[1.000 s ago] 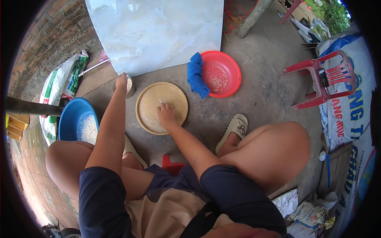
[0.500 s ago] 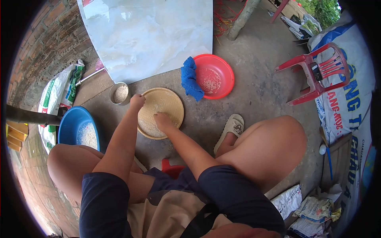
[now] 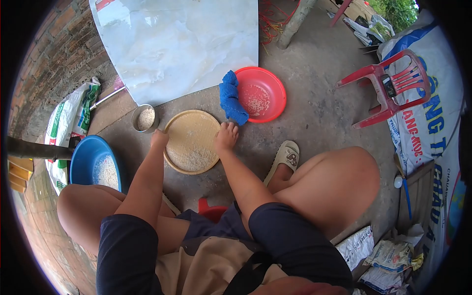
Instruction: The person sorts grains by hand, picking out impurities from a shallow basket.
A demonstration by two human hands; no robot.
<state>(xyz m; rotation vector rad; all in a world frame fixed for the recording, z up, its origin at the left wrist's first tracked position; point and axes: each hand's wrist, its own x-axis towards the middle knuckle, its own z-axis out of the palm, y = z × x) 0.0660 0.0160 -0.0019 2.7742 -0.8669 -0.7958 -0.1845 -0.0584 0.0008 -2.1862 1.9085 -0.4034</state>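
A round, shallow tan winnowing tray [image 3: 192, 127] is between my hands, with whitish rice grains [image 3: 197, 158] gathered in its nearer half. My left hand [image 3: 159, 139] is closed on the tray's left rim. On the opposite rim, my right hand [image 3: 226, 136] grips the edge with its fingers bent. Just beyond my left hand stands a metal pot [image 3: 134, 118] with grains inside. A red basin [image 3: 280, 96] with scattered grains lies past my right hand, a blue cloth [image 3: 231, 101] draped over its left rim.
A blue basin [image 3: 81, 160] holding grains stands beside my left knee. A marbled white panel [image 3: 182, 49] extends across the far floor. To the right are a red plastic chair [image 3: 378, 81] and large printed sacks [image 3: 418, 132]. Crumpled bags [image 3: 388, 255] lie at the lower right.
My right hand has left the grains inside the tray and moved right to its rim. The left hand stays at the left rim, slightly lower. Grains now show more fully.
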